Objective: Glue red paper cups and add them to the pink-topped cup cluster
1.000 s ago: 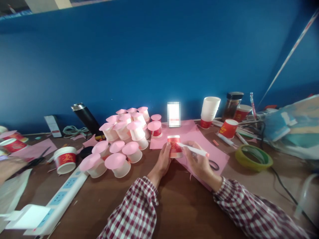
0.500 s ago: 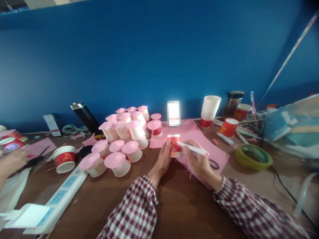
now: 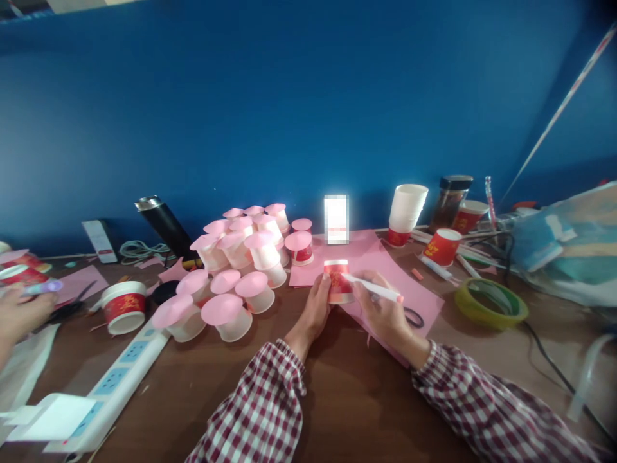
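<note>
Held in my left hand (image 3: 314, 310) is a red and white paper cup (image 3: 339, 283), gripped along its left side just above the pink paper sheet (image 3: 361, 247). My right hand (image 3: 383, 312) is closed round a white marker (image 3: 376, 287) with an orange-pink end. The marker's other end meets the cup's right side; whether it touches the surface I cannot tell. Beneath my right hand, a black scissor handle (image 3: 413, 317) shows on the pink sheet. Left of my hands stand several paper cups topped with pink paper discs (image 3: 222, 310).
A power strip (image 3: 113, 382) with a white plug (image 3: 58, 415) lies at front left. A co-worker's hand (image 3: 26, 312) holds a purple-capped pen at far left. To the right are stacked cups (image 3: 405, 215), a yellow tape roll (image 3: 490, 305) and a plastic bag (image 3: 569, 238).
My hands, the cup and the marker stay almost still. At far left, the co-worker's hand has shifted, and the purple-ended pen now points to the right.
</note>
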A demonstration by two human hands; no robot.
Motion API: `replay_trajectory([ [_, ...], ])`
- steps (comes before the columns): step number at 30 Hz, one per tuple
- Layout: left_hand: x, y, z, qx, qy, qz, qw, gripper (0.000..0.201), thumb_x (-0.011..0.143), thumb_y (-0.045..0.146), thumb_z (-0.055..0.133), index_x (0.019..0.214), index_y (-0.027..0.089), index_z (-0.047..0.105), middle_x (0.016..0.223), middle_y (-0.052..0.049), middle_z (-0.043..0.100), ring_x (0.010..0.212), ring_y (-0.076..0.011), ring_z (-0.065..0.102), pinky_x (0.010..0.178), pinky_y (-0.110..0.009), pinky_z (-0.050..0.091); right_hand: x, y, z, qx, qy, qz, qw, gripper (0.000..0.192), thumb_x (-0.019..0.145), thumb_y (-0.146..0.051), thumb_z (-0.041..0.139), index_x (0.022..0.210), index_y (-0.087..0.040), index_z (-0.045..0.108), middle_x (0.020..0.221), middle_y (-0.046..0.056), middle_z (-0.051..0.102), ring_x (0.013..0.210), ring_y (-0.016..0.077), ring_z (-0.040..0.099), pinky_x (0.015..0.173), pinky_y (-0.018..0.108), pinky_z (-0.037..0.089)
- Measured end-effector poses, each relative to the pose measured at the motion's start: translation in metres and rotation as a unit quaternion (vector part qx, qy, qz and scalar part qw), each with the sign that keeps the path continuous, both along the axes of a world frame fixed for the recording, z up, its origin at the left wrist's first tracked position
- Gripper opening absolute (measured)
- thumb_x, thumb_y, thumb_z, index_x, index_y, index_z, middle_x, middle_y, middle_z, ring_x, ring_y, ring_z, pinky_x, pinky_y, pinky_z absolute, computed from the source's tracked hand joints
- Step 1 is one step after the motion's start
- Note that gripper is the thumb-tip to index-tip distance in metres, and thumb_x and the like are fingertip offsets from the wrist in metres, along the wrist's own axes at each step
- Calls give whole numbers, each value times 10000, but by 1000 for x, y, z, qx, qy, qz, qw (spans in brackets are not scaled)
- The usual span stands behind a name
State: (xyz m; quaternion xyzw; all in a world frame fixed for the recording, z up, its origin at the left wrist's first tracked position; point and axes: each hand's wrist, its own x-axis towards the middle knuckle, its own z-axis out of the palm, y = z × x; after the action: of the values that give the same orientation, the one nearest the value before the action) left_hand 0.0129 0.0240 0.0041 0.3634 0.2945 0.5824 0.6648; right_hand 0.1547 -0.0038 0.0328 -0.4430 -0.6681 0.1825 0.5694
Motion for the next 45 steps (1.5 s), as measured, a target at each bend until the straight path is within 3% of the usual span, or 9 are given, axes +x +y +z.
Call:
replay_trajectory([
  [12,0,-1,3,1,32,15,999,350,859,490,643,1019,181,677,1017,-62,722,994,-229,644,933,-355,460,1,0,2,18,-29,-6,999,120,956,-303,528,967,-215,608,863,46,673,738,176,621,633,280,501],
  [25,2,-2,7,0,20,3,1000,339,856,498,644,1002,194,674,879,-27,692,880,-191,632,872,-331,476,0,-1,1,17,3,-6,1000,102,945,-299,557,967,-218,615,887,47,683,778,189,646,719,314,517],
  [30,1,-2,4,10,38,5,999,338,875,499,621,1008,192,673,989,-51,701,943,-203,628,896,-333,463,1,0,1,13,-5,-2,1000,112,950,-304,547,965,-215,613,885,50,677,761,185,634,705,311,514],
  [38,0,-1,3,14,40,3,999,339,884,493,609,1026,189,660,991,-55,695,931,-201,625,883,-333,458,2,0,4,40,-39,-5,998,95,951,-257,533,963,-202,609,859,42,668,735,166,617,683,285,500],
  [45,1,-4,9,17,34,3,999,351,874,511,614,982,178,643,859,-20,676,820,-169,612,849,-326,460,2,-1,6,43,-50,3,998,65,940,-223,538,936,-190,593,821,31,646,685,145,596,628,254,480],
])
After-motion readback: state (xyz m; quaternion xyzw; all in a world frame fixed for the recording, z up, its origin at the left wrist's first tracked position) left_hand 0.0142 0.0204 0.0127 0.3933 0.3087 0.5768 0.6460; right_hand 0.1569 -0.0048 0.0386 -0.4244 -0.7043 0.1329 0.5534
